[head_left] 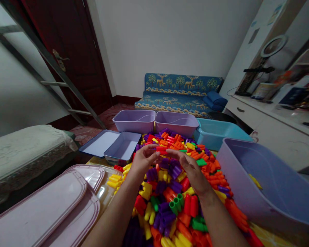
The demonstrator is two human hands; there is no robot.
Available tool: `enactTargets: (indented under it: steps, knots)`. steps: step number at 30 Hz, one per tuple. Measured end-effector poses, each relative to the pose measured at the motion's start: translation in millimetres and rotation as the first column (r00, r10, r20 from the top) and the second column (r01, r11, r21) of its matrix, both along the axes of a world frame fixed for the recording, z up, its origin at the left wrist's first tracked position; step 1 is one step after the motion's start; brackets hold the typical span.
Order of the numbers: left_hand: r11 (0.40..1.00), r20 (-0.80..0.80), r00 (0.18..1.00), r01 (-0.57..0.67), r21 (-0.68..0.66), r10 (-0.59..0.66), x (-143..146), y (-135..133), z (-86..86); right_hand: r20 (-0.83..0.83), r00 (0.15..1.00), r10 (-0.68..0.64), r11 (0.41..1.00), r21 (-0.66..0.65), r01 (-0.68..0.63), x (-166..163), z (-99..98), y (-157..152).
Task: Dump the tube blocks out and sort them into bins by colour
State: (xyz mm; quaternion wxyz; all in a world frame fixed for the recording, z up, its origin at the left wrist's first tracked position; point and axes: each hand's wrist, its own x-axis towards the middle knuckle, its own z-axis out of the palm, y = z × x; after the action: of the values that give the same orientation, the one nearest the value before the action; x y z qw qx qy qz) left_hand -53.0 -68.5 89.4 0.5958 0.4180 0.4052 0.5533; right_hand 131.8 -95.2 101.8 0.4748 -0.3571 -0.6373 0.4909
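A red plastic building block point(161, 149) is held up above the middle of the pile, between the fingertips of my two hands. My left hand point(145, 159) pinches it from the left, thumb below and fingers above. From the right, the fingertips of my right hand point(190, 168) meet its other end; the thumb of that hand is partly hidden. Below both hands spreads a thick heap of tube-shaped plastic blocks point(167, 212) in red, orange, yellow, green and purple.
Two purple bins point(134, 116) and a turquoise bin point(221, 132) stand behind the heap. At right, a larger purple bin point(270, 178) holds a yellow block point(255, 181). An open shallow box point(123, 145) and pink lids point(46, 209) lie left. A patterned sofa point(180, 92) stands beyond.
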Motion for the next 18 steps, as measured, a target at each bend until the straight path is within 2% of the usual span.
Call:
enactTargets:
  steps: [5, 8, 12, 15, 18]
  knots:
    - [0.984, 0.283, 0.955, -0.038, -0.176, 0.087, -5.6, 1.3, 3.8, -0.023, 0.997, -0.068, 0.997, 0.039, 0.069, -0.7, -1.6, 0.0]
    - [0.973, 0.394, 0.911, -0.025, -0.23, 0.117, -7.0, 1.2, 6.2, -0.011, 0.992, -0.123, 0.991, 0.045, 0.123, -0.6, -2.6, 1.2]
    - [0.954, 0.493, 0.861, 0.037, -0.296, 0.12, -5.9, 1.7, 5.7, 0.016, 0.99, -0.142, 0.99, 0.026, 0.141, 0.9, -5.6, 3.9]
    - [0.928, 0.522, 0.84, 0.065, -0.367, 0.148, -5.4, 3.0, 3.0, 0.002, 0.983, -0.186, 0.982, 0.034, 0.185, 1.6, -7.1, 4.4]
    - [0.924, 0.536, 0.831, 0.076, -0.375, 0.149, -6.0, 4.4, 0.6, -0.019, 0.975, -0.221, 0.974, 0.042, 0.222, 1.9, -7.5, 4.5]
